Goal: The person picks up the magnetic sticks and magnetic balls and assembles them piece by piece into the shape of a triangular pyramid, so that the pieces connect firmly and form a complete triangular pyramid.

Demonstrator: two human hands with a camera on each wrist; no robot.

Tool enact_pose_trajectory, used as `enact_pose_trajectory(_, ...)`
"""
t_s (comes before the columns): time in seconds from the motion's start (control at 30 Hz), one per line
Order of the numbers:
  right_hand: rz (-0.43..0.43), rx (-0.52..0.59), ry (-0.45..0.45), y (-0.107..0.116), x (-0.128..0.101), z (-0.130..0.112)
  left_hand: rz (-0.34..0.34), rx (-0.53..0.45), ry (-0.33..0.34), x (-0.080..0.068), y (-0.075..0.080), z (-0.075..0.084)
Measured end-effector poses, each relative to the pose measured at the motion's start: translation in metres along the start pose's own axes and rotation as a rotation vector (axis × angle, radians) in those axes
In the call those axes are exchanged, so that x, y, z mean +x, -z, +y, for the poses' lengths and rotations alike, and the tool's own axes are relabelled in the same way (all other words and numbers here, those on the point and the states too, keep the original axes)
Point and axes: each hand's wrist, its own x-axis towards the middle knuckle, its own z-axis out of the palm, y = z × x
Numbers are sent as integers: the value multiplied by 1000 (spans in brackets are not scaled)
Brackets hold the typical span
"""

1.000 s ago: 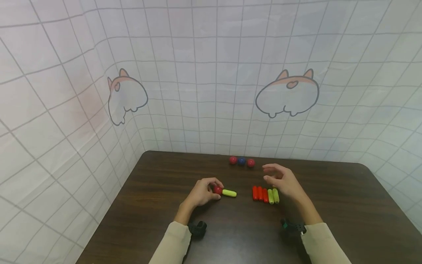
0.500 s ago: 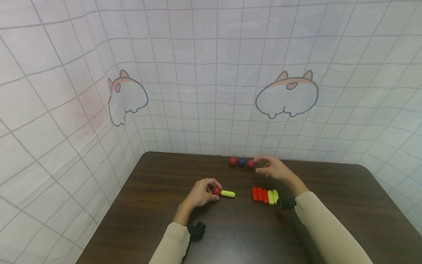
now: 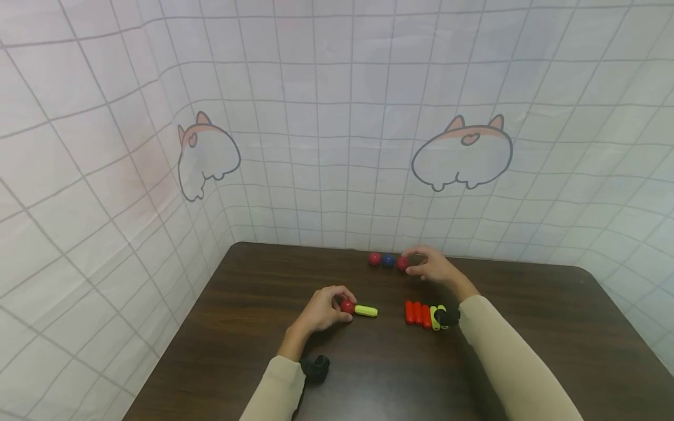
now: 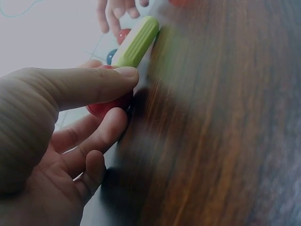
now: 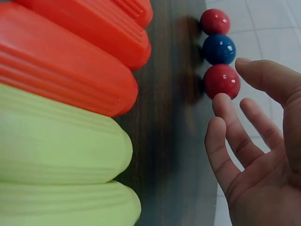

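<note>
Gridded white cloth [image 3: 326, 79] backs the dark table [image 3: 263, 269], where the left hand [image 3: 320, 307] pinches a red ball [image 3: 347, 307] at the end of a lime stick [image 3: 366, 311] and the right hand [image 3: 438, 269] curves loosely, fingers apart, around another red ball [image 3: 402, 264], contact unclear. Only the left pair seems joined; three red sticks [image 3: 418, 314], two lime sticks [image 5: 61, 136], a blue ball [image 3: 388, 261] and a third red ball [image 3: 374, 259] lie unpaired. That left hand hides the join; a black wrist camera [image 3: 447, 317] partly covers the two lime sticks.

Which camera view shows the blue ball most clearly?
The right wrist view: there the blue ball appears largest and nearly whole. The head view shows it small, and the left wrist view shows only part, behind the yellow-green stick.
</note>
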Motion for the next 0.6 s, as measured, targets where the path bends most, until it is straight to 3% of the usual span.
enact_pose_trajectory(0.6, 10, -49, -32, -10, 8, 4, -3, -10, 7, 1, 0, -2)
